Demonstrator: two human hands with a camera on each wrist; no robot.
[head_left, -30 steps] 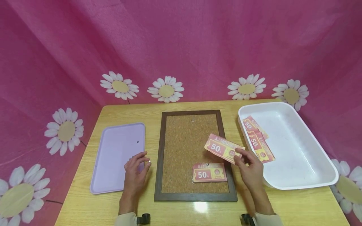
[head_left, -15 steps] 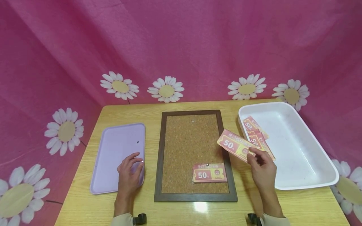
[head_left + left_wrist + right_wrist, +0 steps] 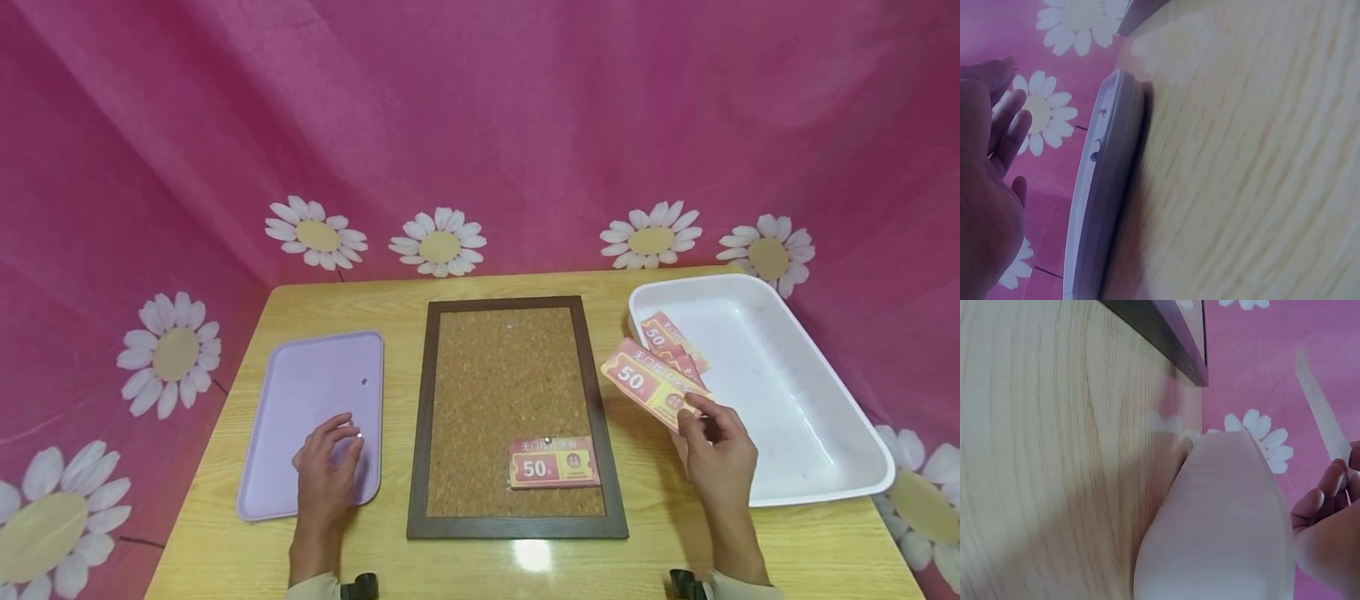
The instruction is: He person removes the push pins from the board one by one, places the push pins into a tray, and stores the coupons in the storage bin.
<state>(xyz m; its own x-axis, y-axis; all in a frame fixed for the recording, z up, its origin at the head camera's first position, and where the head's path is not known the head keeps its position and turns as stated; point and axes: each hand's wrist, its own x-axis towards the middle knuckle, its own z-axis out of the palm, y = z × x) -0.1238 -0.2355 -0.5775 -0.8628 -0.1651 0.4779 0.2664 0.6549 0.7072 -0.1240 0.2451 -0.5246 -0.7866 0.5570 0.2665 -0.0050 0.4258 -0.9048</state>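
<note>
In the head view my right hand (image 3: 720, 457) pinches the lower right corner of a red and yellow coupon (image 3: 643, 382), marked 50. That coupon hangs tilted over the near-left rim of a white tub (image 3: 806, 408). My left hand (image 3: 324, 477) is above the right part of a lilac tray (image 3: 296, 383), thumb and forefinger pinching a tiny shiny thumbtack (image 3: 359, 435). The left wrist view does not show that tack. Another coupon (image 3: 543, 471) lies at the lower right of a framed corkboard (image 3: 502, 375), with a silver thumbtack (image 3: 548, 440) at its top edge.
Inside the tub's left side lie more coupons (image 3: 671, 335), partly covered by the held one. A small dark tack (image 3: 364, 382) sits in the lilac tray. Everything stands on a wooden table (image 3: 465, 571) in front of a pink flowered cloth (image 3: 480, 133).
My right hand has carried its coupon rightward from over the corkboard to the tub's edge. Leftward from beside the board, my left hand has moved over the tray, still pinching the shiny tack.
</note>
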